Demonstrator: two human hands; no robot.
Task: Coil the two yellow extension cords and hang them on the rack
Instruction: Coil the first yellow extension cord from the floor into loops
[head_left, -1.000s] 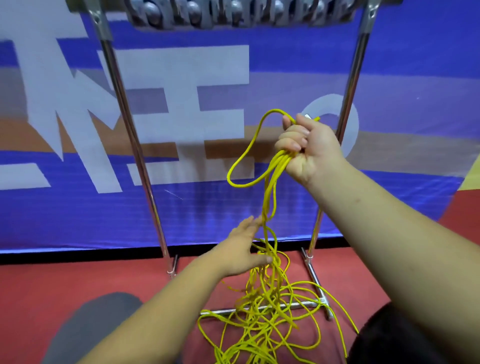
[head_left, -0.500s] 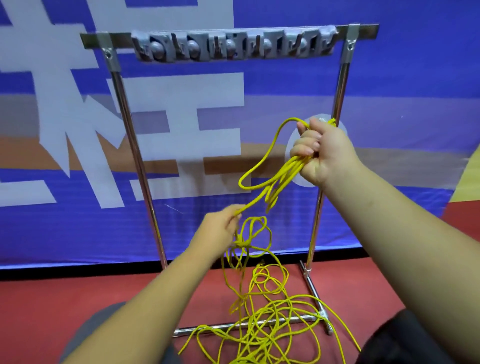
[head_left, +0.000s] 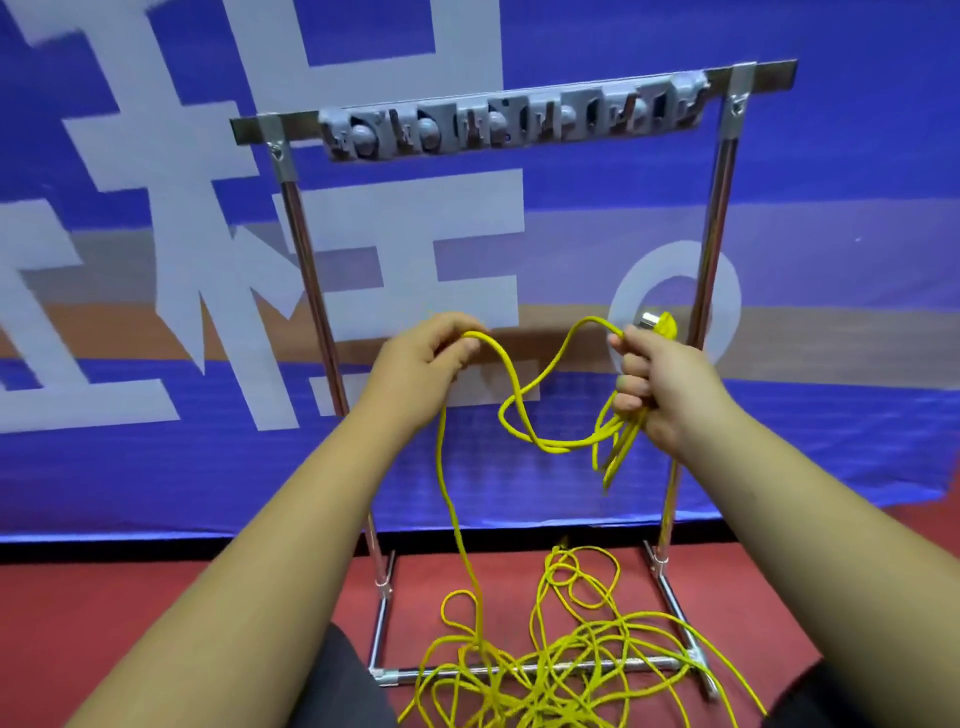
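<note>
My right hand (head_left: 658, 384) grips a small bundle of yellow cord loops (head_left: 613, 447) in its fist, with the cord's plug end (head_left: 655, 323) sticking out above the thumb. My left hand (head_left: 423, 364) pinches a strand of the same yellow cord at about the same height, to the left. A slack loop sags between the two hands. From the left hand the strand drops to a tangled yellow pile (head_left: 550, 670) on the floor. The metal rack (head_left: 719, 244) stands behind, its grey hook strip (head_left: 511, 124) on the top bar.
The rack's base bar (head_left: 524, 670) lies under the cord pile on the red floor (head_left: 78, 613). A blue banner with pale lettering (head_left: 208, 260) fills the background. My dark trouser knees show at the bottom edge.
My left hand rose from near the floor pile, took a strand and lifted it level with the right hand. The view tilted up, and the rack's top bar came into sight.
</note>
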